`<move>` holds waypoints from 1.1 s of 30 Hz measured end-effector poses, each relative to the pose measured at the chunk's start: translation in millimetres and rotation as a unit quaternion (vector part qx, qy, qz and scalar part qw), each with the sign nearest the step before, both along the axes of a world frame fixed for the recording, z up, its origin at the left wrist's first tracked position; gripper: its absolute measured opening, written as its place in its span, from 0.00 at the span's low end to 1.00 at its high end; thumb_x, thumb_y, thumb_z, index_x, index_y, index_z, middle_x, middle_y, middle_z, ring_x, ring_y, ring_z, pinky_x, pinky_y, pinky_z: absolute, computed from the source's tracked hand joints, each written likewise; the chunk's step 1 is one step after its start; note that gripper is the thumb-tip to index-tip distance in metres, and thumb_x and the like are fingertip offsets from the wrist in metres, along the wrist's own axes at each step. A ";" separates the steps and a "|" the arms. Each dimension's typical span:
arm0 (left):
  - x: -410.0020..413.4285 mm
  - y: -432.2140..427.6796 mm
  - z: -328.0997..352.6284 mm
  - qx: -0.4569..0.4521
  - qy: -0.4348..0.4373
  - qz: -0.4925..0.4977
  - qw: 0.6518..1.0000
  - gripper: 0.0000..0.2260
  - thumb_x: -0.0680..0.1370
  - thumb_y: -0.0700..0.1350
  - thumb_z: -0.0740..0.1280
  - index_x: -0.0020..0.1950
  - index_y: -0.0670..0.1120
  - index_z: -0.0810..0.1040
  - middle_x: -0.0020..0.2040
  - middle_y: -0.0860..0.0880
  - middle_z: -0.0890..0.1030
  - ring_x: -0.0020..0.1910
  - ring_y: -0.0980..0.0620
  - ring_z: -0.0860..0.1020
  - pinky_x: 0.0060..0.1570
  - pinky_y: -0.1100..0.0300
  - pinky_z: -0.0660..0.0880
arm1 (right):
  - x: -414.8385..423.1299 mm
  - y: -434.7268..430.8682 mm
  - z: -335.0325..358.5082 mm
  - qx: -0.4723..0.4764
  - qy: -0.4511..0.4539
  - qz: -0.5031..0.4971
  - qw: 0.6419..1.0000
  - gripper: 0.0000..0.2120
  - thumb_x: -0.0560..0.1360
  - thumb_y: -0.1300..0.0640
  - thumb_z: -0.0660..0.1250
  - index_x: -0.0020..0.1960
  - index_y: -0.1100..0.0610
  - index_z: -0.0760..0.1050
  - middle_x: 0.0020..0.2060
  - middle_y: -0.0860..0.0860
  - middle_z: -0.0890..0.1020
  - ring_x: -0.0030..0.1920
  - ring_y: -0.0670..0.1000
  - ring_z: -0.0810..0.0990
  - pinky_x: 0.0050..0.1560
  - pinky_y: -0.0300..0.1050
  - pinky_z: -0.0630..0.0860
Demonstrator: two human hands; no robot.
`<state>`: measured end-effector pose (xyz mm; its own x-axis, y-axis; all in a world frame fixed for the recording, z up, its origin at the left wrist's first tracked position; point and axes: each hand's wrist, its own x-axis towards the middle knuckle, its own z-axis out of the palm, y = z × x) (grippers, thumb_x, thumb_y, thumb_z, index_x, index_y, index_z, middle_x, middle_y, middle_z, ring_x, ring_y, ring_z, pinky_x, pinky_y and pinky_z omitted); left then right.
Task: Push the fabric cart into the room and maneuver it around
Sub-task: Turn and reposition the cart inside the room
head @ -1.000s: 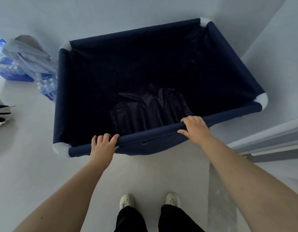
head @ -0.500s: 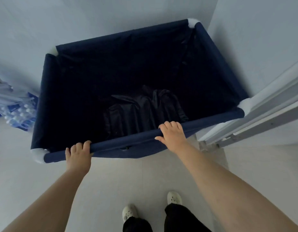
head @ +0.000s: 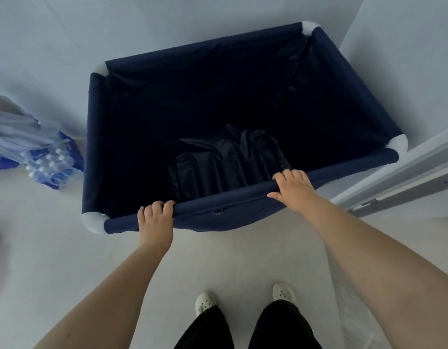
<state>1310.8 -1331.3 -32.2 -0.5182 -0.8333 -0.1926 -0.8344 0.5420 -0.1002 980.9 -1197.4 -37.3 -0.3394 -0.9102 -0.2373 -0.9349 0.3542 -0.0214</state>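
Note:
A large navy fabric cart (head: pixel 92 147) with white corner joints fills the middle of the head view. Its near rim runs from lower left to upper right. My left hand (head: pixel 155 220) is closed over that rim near the left corner. My right hand (head: pixel 293 190) grips the same rim further right. Dark crumpled fabric (head: pixel 228 165) lies at the bottom of the cart. The cart's wheels are hidden beneath it.
A pack of water bottles (head: pixel 52 165) in blue wrap with pale cloth (head: pixel 14 137) over it sits just left of the cart. A white door frame and metal threshold (head: pixel 404 180) touch the cart's right corner. Walls stand behind and to the right. My feet (head: pixel 243 298) are on pale floor.
The cart has swung across the view: its right corner neared the door frame, and now it sits further right, with the bottle pack showing more at left. Both hands keep their grip.

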 end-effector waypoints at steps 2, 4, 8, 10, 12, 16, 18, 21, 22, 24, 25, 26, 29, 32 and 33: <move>15.7 -6.0 -0.3 0.004 0.000 -0.011 1.000 0.24 0.74 0.39 0.65 0.68 0.46 0.63 0.59 0.44 0.72 0.58 0.41 0.70 0.69 0.45 0.60 | 15.5 -9.4 0.0 0.021 0.006 -0.021 1.000 0.28 0.73 0.37 0.59 0.64 0.55 0.64 0.57 0.56 0.73 0.59 0.59 0.69 0.68 0.54 0.59; 32.5 -11.7 1.8 0.005 0.001 -0.021 1.000 0.24 0.74 0.40 0.65 0.68 0.47 0.62 0.60 0.45 0.72 0.58 0.43 0.70 0.69 0.46 0.59 | 34.5 -18.7 0.1 0.040 0.010 -0.045 0.998 0.29 0.73 0.36 0.59 0.65 0.55 0.63 0.59 0.56 0.72 0.62 0.59 0.67 0.70 0.55 0.55; 74.5 -29.3 3.9 0.000 -0.001 -0.020 1.000 0.25 0.73 0.40 0.65 0.68 0.47 0.61 0.61 0.46 0.71 0.59 0.43 0.70 0.70 0.47 0.59 | 80.7 -35.0 0.6 0.032 0.006 -0.052 0.998 0.29 0.72 0.36 0.59 0.65 0.55 0.63 0.59 0.56 0.72 0.62 0.59 0.67 0.71 0.57 0.54; 97.8 -39.5 3.7 -0.002 0.003 -0.014 1.000 0.24 0.73 0.39 0.65 0.67 0.47 0.63 0.60 0.45 0.72 0.58 0.42 0.70 0.70 0.46 0.59 | 105.9 -42.1 2.0 0.026 -0.005 -0.050 0.998 0.29 0.73 0.37 0.60 0.65 0.55 0.62 0.59 0.57 0.71 0.62 0.59 0.67 0.72 0.57 0.53; 121.5 -49.5 3.2 -0.001 0.004 -0.002 1.000 0.23 0.73 0.38 0.65 0.67 0.46 0.65 0.59 0.44 0.73 0.58 0.41 0.70 0.70 0.44 0.59 | 131.7 -49.9 3.2 0.033 -0.015 -0.046 0.998 0.28 0.73 0.38 0.59 0.66 0.55 0.62 0.59 0.57 0.70 0.63 0.59 0.66 0.72 0.57 0.52; 162.3 -63.5 4.1 0.009 0.005 0.038 0.999 0.22 0.73 0.39 0.64 0.67 0.44 0.65 0.59 0.43 0.73 0.60 0.40 0.69 0.71 0.43 0.55 | 178.1 -67.1 4.5 0.044 -0.018 -0.017 0.999 0.27 0.75 0.39 0.57 0.67 0.55 0.60 0.59 0.56 0.69 0.61 0.59 0.66 0.71 0.57 0.53; 178.7 -69.2 4.1 0.012 0.014 0.057 0.998 0.19 0.76 0.43 0.62 0.67 0.43 0.65 0.58 0.42 0.73 0.60 0.40 0.69 0.71 0.42 0.55 | 195.9 -76.6 5.9 0.049 -0.015 -0.001 0.999 0.26 0.76 0.40 0.55 0.67 0.55 0.59 0.59 0.56 0.69 0.60 0.59 0.66 0.70 0.56 0.55; 196.6 -75.4 6.0 0.017 -0.003 0.080 0.997 0.19 0.79 0.47 0.58 0.67 0.42 0.63 0.59 0.42 0.72 0.61 0.40 0.68 0.71 0.42 0.54 | 214.7 -90.7 8.1 0.050 -0.021 0.020 0.998 0.25 0.77 0.40 0.55 0.67 0.55 0.59 0.59 0.56 0.69 0.59 0.59 0.67 0.68 0.55 0.58; 200.8 -77.2 7.0 0.021 -0.010 0.088 0.996 0.19 0.79 0.47 0.58 0.68 0.43 0.62 0.60 0.42 0.72 0.61 0.40 0.68 0.71 0.42 0.54 | 218.9 -95.6 8.6 0.049 -0.024 0.026 0.998 0.25 0.77 0.40 0.55 0.67 0.55 0.60 0.59 0.56 0.69 0.59 0.59 0.67 0.68 0.55 0.58; 207.1 -80.7 8.7 0.024 -0.023 0.104 0.994 0.19 0.79 0.48 0.57 0.68 0.43 0.61 0.61 0.42 0.71 0.62 0.40 0.67 0.71 0.42 0.54 | 223.8 -106.1 8.4 0.045 -0.026 0.037 0.998 0.25 0.77 0.40 0.55 0.67 0.55 0.60 0.59 0.56 0.70 0.59 0.59 0.67 0.68 0.54 0.58; 208.9 -82.1 9.4 0.026 -0.027 0.111 0.993 0.20 0.79 0.48 0.56 0.69 0.43 0.60 0.61 0.42 0.71 0.62 0.40 0.67 0.72 0.42 0.54 | 224.4 -111.3 8.0 0.040 -0.026 0.041 0.998 0.25 0.76 0.40 0.55 0.66 0.55 0.60 0.59 0.56 0.70 0.59 0.59 0.67 0.68 0.54 0.58; 209.8 -83.3 9.7 0.029 -0.027 0.117 0.992 0.20 0.79 0.48 0.56 0.69 0.43 0.60 0.61 0.42 0.71 0.62 0.40 0.67 0.72 0.42 0.54 | 224.0 -116.0 7.5 0.035 -0.028 0.047 0.998 0.26 0.76 0.39 0.55 0.66 0.55 0.61 0.59 0.56 0.70 0.60 0.59 0.67 0.68 0.54 0.58; 208.9 -86.3 9.5 0.036 -0.027 0.128 0.991 0.20 0.80 0.48 0.56 0.69 0.42 0.60 0.61 0.41 0.70 0.62 0.39 0.67 0.72 0.41 0.53 | 218.4 -128.6 5.3 0.016 -0.031 0.058 0.998 0.28 0.75 0.36 0.54 0.64 0.55 0.63 0.58 0.56 0.71 0.59 0.59 0.68 0.67 0.55 0.59; 202.0 -86.3 8.6 0.036 -0.018 0.139 0.989 0.19 0.79 0.48 0.57 0.68 0.42 0.61 0.59 0.40 0.71 0.61 0.39 0.67 0.71 0.41 0.54 | 207.2 -141.1 0.8 -0.008 -0.019 0.069 0.997 0.30 0.73 0.33 0.52 0.62 0.55 0.65 0.56 0.56 0.73 0.57 0.58 0.69 0.67 0.56 0.60; 197.9 -86.2 8.3 0.037 -0.013 0.144 0.989 0.19 0.79 0.48 0.58 0.68 0.42 0.62 0.59 0.40 0.71 0.60 0.39 0.67 0.71 0.41 0.54 | 202.2 -145.5 -0.5 -0.010 -0.016 0.073 0.997 0.30 0.73 0.33 0.52 0.62 0.55 0.65 0.56 0.56 0.73 0.57 0.58 0.70 0.67 0.56 0.60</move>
<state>1508.7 -1417.5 -24.0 -0.2554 -0.9288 -0.2686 -0.9530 0.2887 -0.0923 1183.1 -1342.9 -37.9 -0.1948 -0.9543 -0.2265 -0.9753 0.2129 -0.0582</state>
